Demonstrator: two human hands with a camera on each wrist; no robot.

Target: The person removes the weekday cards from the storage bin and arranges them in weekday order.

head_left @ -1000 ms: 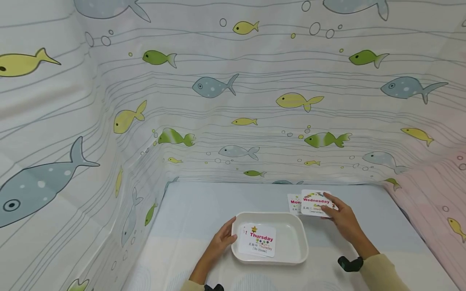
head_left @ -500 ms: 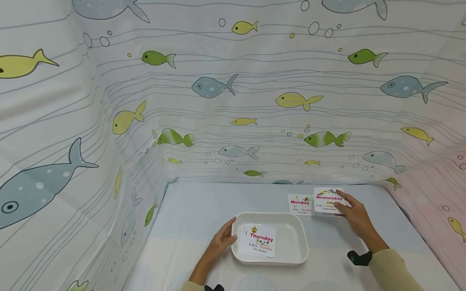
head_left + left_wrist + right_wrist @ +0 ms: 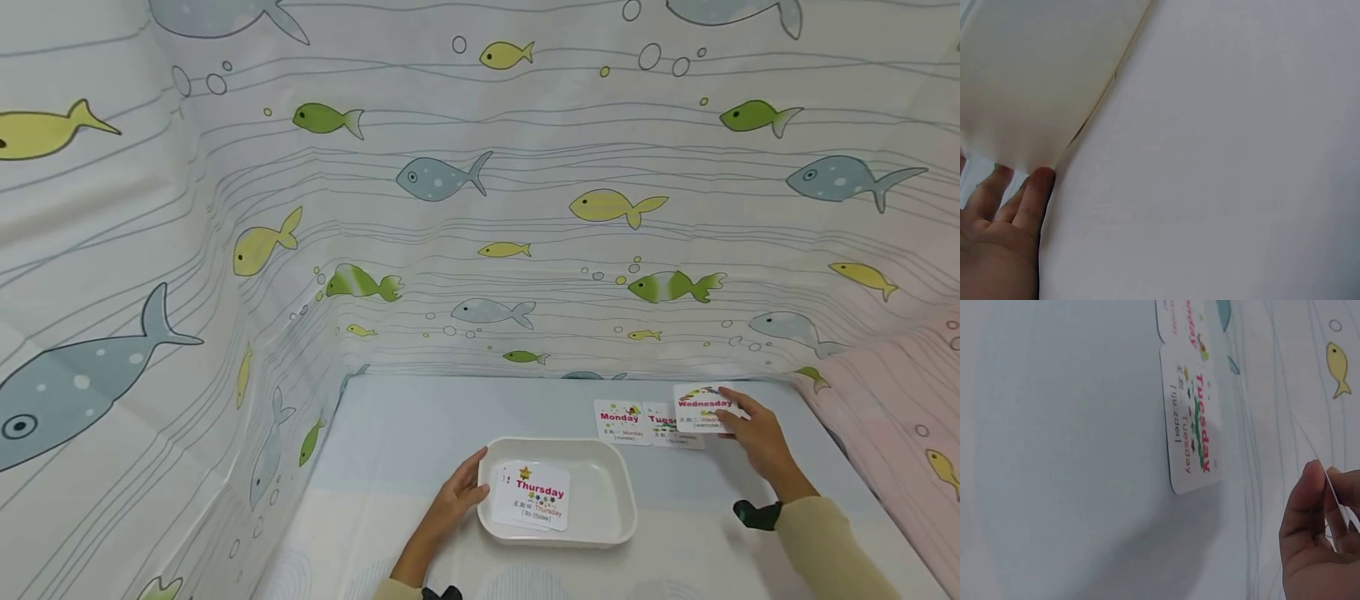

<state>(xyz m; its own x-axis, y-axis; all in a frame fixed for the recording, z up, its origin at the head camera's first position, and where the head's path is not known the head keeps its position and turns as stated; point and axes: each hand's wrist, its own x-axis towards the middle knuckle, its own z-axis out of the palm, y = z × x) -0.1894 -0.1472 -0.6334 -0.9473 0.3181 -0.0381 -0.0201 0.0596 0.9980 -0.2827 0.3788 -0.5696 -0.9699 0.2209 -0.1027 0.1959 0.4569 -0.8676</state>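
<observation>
My right hand (image 3: 759, 429) pinches a white Wednesday flashcard (image 3: 701, 408) between thumb and fingers; in the right wrist view the card shows edge-on. It is held above the table, overlapping part of the Tuesday flashcard (image 3: 660, 427) in the head view. Left of that lies the Monday flashcard (image 3: 621, 423), in the same row. My left hand (image 3: 452, 500) holds the left end of a white plastic tray (image 3: 600, 533), its fingertips against the tray wall in the left wrist view. Inside the tray, a Thursday flashcard (image 3: 536, 498) lies on top of at least one other card.
The table (image 3: 420, 417) has a pale blue and white cover. Fish-printed fabric (image 3: 420, 250) rises behind it and on the left, and a pinkish stretch of fabric (image 3: 900, 417) borders the right side.
My right hand has moved right with the Wednesday card, uncovering first the Monday card and then part of the Tuesday card. The left hand and tray have stayed put.
</observation>
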